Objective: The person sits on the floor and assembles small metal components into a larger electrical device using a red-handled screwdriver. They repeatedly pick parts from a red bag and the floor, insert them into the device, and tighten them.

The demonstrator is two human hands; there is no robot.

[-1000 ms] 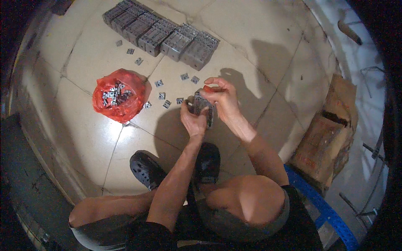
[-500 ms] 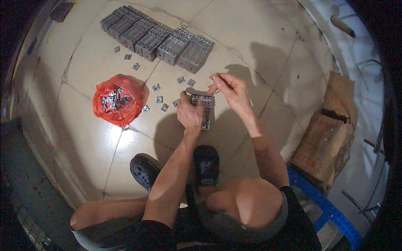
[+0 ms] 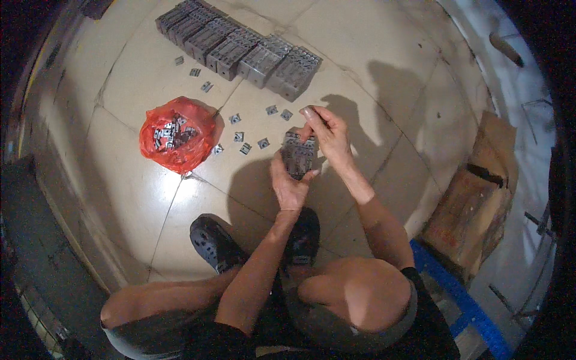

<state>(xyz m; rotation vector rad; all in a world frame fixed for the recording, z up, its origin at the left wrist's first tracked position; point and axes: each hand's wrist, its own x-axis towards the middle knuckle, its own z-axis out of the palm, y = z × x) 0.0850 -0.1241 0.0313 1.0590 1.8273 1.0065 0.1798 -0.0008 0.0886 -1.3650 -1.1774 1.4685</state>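
In front of my feet, my left hand (image 3: 290, 183) is wrapped round the near end of a grey block-shaped device (image 3: 299, 157), its thumb on the right side and its fingers on the left. Rows of small fittings show on the block's upper face. My right hand (image 3: 327, 133) is closed in a pinch over the far right end of the block; whatever lies between its fingertips is too small to make out. Several small metal clips (image 3: 239, 137) lie scattered on the floor to the left of the block.
A red plastic bag (image 3: 180, 135) of small metal parts stands open at the left. Several similar grey blocks (image 3: 231, 53) form a row farther off. A torn cardboard box (image 3: 462, 216) and a blue frame (image 3: 447, 288) are at the right. My dark clogs (image 3: 214, 240) rest on the tiled floor.
My left hand has shifted from the block's upper face to its near end and grips it there. The block looks tilted. The right hand's pinch has come over the block's far end.
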